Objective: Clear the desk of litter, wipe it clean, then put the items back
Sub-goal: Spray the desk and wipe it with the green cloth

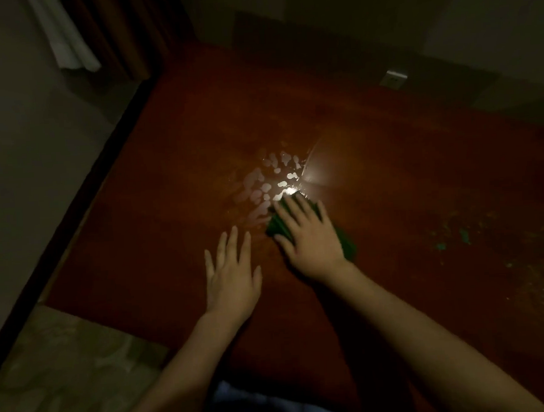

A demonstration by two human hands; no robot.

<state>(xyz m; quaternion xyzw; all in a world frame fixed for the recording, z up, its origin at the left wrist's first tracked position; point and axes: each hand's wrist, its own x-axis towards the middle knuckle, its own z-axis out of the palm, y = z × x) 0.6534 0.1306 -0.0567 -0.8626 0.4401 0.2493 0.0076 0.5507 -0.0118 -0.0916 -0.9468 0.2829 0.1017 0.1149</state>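
At the bottom edge, near 6 o'clock, a patch of blue clothing (243, 402) shows between the forearms. At 8 o'clock lies pale marbled floor (68, 367). The reddish-brown wooden desk (159, 243) fills the middle of the dim room, its dark edge running toward 11 o'clock. The left hand (232, 277) lies flat on the desk, fingers straight and spread, holding nothing. Just beside it toward 2 o'clock, the right hand (310, 235) presses flat with straight fingers on a green cloth (348, 246). Beyond the fingertips, water droplets (269, 180) glint under a light reflection. At 3 o'clock, greenish specks (455, 237) dot the surface. Farther off, a wall socket (394, 78) at 1 o'clock, a white curtain (63, 37) at 11.
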